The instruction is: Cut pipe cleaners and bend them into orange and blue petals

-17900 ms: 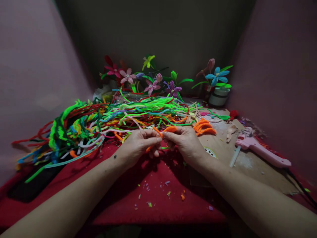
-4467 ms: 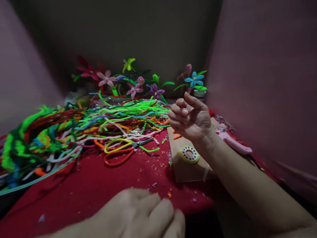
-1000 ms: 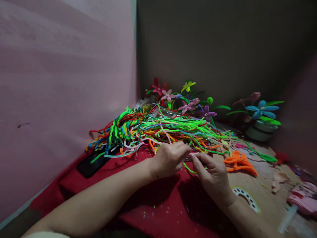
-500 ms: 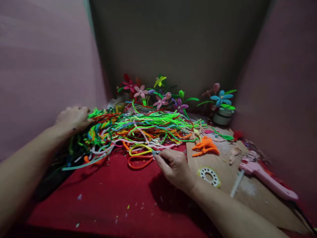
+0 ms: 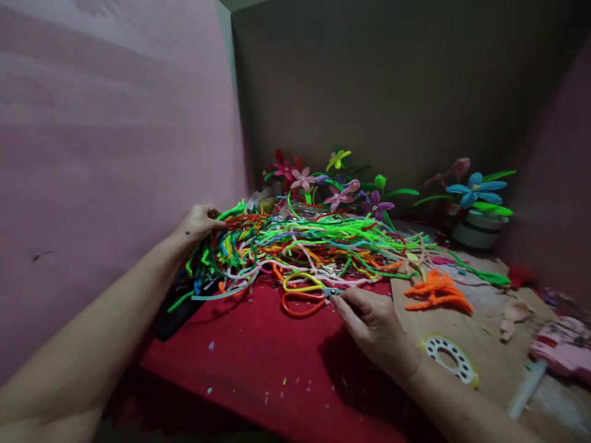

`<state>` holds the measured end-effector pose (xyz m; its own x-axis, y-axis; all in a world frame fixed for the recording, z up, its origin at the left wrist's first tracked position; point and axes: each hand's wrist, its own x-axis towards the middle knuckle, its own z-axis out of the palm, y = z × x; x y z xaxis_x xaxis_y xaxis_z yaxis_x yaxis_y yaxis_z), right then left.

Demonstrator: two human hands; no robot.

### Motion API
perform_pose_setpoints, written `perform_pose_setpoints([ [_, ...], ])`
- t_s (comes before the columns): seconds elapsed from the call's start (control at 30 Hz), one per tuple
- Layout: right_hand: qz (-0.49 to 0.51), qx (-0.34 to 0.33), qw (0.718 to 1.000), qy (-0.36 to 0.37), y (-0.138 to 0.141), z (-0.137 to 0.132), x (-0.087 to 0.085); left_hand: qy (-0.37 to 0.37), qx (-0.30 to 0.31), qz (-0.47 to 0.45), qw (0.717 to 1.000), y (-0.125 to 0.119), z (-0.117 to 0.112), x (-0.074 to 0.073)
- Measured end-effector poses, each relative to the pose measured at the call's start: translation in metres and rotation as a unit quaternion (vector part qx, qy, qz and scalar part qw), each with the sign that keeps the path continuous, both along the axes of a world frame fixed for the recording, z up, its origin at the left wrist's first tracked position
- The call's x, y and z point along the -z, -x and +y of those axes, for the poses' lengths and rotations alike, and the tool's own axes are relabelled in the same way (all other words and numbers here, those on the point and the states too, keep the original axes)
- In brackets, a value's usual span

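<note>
A large heap of coloured pipe cleaners (image 5: 323,237), mostly green with red, orange, white and blue ones, lies across the back of the red cloth. At the heap's left end, my left hand (image 5: 198,223) has its fingers closed on some green and red stems; the fingertips are partly hidden. My right hand (image 5: 373,323) pinches a pair of scissors (image 5: 302,304) by the blades, which the fingers hide. The yellow and orange-red handle loops point left, close to the heap's front edge.
Pipe-cleaner flowers (image 5: 339,198) stand behind the heap, and a blue flower (image 5: 475,189) by a jar (image 5: 480,229). On the board to the right lie a bundle of orange pipe cleaners (image 5: 438,292), a tape roll (image 5: 452,362) and a pink glue gun (image 5: 561,347). A dark object (image 5: 173,317) sits left.
The view has turned left, so everything appears farther right. My left hand's fingers have curled more around the stems. My right hand keeps its pinch on the scissors.
</note>
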<state>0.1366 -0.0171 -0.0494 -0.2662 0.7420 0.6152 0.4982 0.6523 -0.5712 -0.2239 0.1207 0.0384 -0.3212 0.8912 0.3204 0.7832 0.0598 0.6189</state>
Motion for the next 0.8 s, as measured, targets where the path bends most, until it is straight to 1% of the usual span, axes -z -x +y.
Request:
perform_pose_setpoints([
  [0.17, -0.002, 0.007, 1.000, -0.005, 0.001, 0.000, -0.001, -0.029, 0.003, -0.010, 1.000, -0.010, -0.002, -0.003],
  [0.27, -0.001, 0.008, 1.000, -0.005, 0.001, 0.002, -0.001, -0.031, 0.005, -0.009, 0.999, -0.018, -0.004, -0.006],
  [0.4, -0.001, 0.008, 1.000, -0.005, 0.001, 0.002, 0.000, -0.001, 0.014, 0.000, 1.000, -0.030, -0.010, -0.011],
  [0.53, -0.007, 0.004, 1.000, 0.003, 0.000, 0.001, -0.001, 0.060, 0.072, 0.004, 0.996, -0.037, -0.016, -0.014],
  [0.6, -0.006, 0.002, 1.000, 0.004, 0.000, 0.000, -0.001, 0.086, 0.089, 0.015, 0.992, -0.038, -0.014, -0.013],
  [0.67, -0.003, 0.000, 1.000, 0.004, 0.000, 0.000, -0.002, 0.097, 0.083, 0.040, 0.991, -0.037, -0.010, -0.010],
  [0.8, -0.006, 0.002, 1.000, -0.006, 0.000, -0.001, -0.003, 0.080, 0.069, 0.095, 0.990, -0.038, -0.003, -0.003],
])
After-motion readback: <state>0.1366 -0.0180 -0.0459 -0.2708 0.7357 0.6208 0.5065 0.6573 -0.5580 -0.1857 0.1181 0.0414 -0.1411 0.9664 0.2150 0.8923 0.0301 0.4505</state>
